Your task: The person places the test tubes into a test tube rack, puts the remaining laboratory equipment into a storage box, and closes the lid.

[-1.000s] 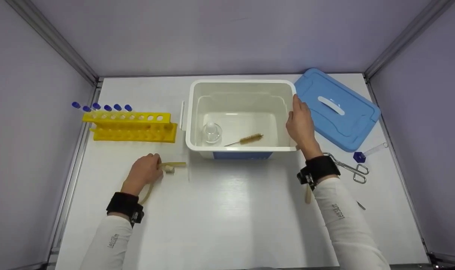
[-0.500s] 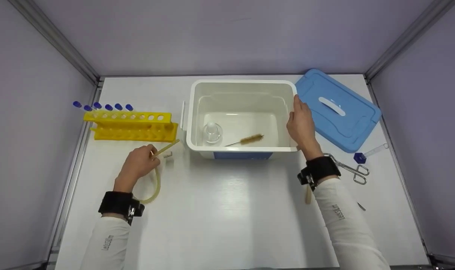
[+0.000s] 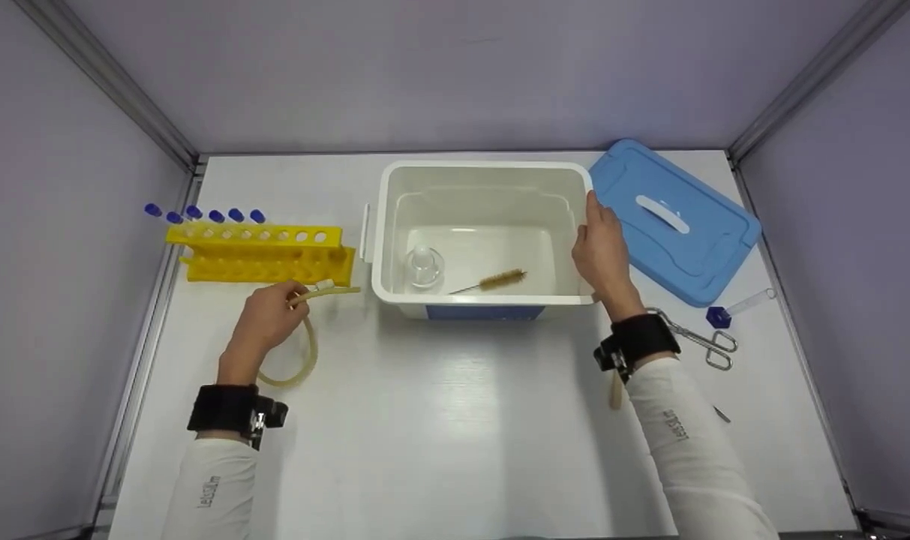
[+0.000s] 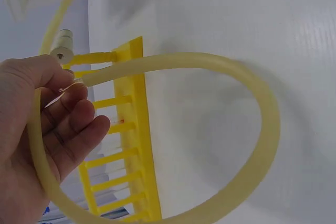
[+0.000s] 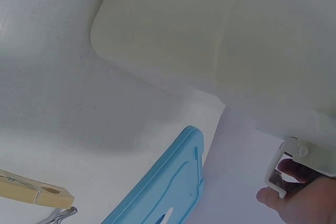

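Observation:
My left hand [image 3: 267,319] pinches a yellowish rubber tube [image 4: 270,129], which hangs in a loop below the fingers. A small pale stopper with a hole [image 4: 64,48] sits at the thumb and index finger, beside the tube. Behind them stands the yellow test tube rack [image 3: 259,271]. On the right, my right hand [image 3: 603,251] grips the right edge of a white storage box [image 3: 485,300]; in the right wrist view its fingers curl at the white side latch [image 5: 275,174]. Inside the box lie a small round glass vessel [image 3: 424,270] and a test tube brush [image 3: 503,280].
Several blue-capped tubes [image 3: 216,217] stand in the rack. A blue lid [image 3: 680,240] leans out to the right of the box. Nearer lie a blue-based glass cylinder [image 3: 747,302], metal tongs [image 3: 698,337] and a wooden clamp [image 5: 37,190], partly under the right forearm.
My left hand has lifted the tube and moved slightly left and away from me. The stopper has come up from the table with it. The right hand stays on the box.

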`<state>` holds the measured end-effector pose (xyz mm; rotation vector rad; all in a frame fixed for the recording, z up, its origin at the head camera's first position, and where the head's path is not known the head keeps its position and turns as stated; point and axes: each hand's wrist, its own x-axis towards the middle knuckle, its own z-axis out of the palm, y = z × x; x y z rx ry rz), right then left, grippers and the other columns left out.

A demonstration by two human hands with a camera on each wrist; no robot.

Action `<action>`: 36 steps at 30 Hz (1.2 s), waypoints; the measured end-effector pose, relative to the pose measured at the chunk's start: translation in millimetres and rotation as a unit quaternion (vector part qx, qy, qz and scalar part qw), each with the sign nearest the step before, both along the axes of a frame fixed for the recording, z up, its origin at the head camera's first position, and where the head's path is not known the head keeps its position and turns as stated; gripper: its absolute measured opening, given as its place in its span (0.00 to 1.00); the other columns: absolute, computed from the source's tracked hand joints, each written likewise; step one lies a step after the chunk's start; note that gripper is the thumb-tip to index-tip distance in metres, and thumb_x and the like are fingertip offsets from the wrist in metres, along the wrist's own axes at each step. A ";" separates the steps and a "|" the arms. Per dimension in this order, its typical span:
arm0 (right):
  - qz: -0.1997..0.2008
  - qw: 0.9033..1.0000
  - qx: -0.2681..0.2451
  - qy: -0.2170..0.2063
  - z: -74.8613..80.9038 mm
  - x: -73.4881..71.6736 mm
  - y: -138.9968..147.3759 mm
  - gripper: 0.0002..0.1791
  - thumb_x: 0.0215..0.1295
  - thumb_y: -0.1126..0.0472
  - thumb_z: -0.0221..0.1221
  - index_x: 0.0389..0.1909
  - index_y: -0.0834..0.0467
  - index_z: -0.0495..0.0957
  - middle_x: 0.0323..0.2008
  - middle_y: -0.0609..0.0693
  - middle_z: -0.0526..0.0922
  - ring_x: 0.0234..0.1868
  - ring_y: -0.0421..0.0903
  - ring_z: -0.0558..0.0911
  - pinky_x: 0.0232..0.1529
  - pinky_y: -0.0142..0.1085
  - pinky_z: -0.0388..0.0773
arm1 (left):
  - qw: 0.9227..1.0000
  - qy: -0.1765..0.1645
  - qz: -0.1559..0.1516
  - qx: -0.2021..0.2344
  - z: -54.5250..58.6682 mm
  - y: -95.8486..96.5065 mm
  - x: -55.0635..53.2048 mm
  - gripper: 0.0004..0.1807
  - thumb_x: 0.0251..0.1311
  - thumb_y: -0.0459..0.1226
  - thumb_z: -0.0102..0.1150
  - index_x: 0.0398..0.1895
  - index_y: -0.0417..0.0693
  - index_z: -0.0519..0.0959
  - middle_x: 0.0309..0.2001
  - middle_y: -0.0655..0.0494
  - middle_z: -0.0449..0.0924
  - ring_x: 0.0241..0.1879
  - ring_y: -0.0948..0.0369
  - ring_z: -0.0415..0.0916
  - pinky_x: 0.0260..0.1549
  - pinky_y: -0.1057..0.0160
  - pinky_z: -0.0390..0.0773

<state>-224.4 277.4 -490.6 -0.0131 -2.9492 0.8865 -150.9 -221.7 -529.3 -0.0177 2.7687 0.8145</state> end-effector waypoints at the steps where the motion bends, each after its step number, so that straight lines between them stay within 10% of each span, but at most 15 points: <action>1: 0.001 1.000 0.000 0.002 -0.1 0.0 0.0 0.33 0.80 0.69 0.42 0.82 0.70 0.50 0.72 0.78 0.66 0.75 0.73 0.66 0.74 0.64 0.67 | 1.000 0.003 0.001 0.000 2.1 0.3 -0.5 0.18 0.69 0.37 0.53 0.56 0.36 0.82 0.45 0.38 0.86 0.37 0.50 0.77 0.35 0.61 0.75; 15: 0.001 1.000 0.001 -0.003 -0.9 -1.1 -1.8 0.33 0.80 0.69 0.42 0.82 0.69 0.50 0.71 0.77 0.66 0.74 0.72 0.67 0.72 0.64 0.69 | 1.000 0.020 0.015 0.002 42.8 -2.7 -0.5 0.20 0.70 0.38 0.52 0.58 0.37 0.81 0.49 0.37 0.85 0.40 0.48 0.77 0.38 0.58 0.76; 36: 0.006 1.000 0.009 0.011 0.3 -1.4 1.0 0.33 0.78 0.70 0.44 0.81 0.72 0.51 0.69 0.79 0.68 0.72 0.73 0.69 0.72 0.64 0.69 | 0.983 0.156 0.026 0.091 109.2 30.4 -26.1 0.17 0.72 0.38 0.54 0.58 0.42 0.83 0.49 0.41 0.87 0.36 0.52 0.79 0.30 0.70 0.72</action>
